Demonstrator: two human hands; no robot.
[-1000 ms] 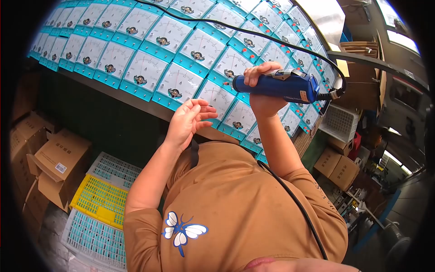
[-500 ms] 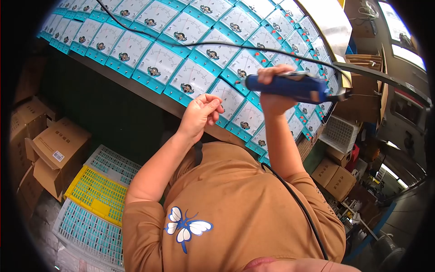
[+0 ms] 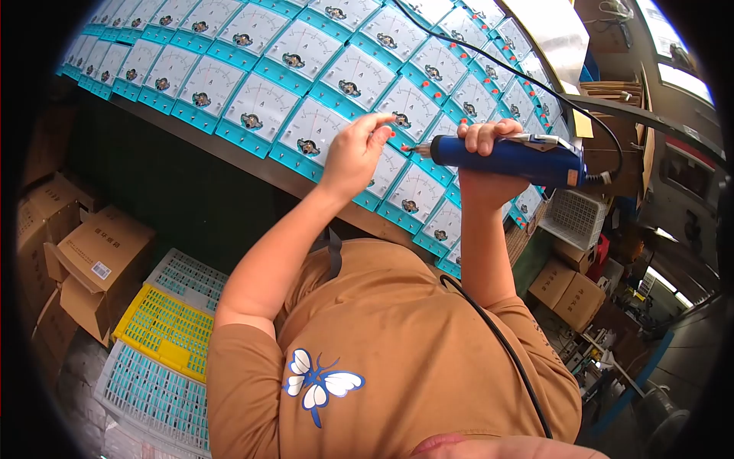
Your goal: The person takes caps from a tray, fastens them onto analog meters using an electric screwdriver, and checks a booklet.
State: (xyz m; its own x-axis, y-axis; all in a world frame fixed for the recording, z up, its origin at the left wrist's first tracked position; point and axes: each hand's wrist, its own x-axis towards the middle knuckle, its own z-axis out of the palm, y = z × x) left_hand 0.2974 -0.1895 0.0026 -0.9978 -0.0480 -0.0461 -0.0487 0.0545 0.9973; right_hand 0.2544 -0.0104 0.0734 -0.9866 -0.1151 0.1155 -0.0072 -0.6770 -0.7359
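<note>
At the left of the frame, cardboard boxes (image 3: 103,252) stand beside a yellow crate (image 3: 172,353), which lies between paler crates of teal pieces. Above them, rows of teal-edged meters (image 3: 256,107) run along the worktop (image 3: 371,220) from the upper left to the right of centre, each with a white dial and a cluster of metal parts.

Near the middle of the frame, the left hand (image 3: 355,157) reaches over the meters, its thumb and forefinger close together beside a small red piece (image 3: 392,135) (whether they pinch anything, I cannot tell).

Just right of centre, the right hand (image 3: 489,164) has its fingers wrapped round a blue power screwdriver (image 3: 527,162), held roughly level over the meters with its tip pointing left, near another red piece. A black cable (image 3: 566,99) curves from the top of the frame to the screwdriver's right end.

Farther right are a white basket (image 3: 573,218) and, below it, more cartons (image 3: 566,291).
</note>
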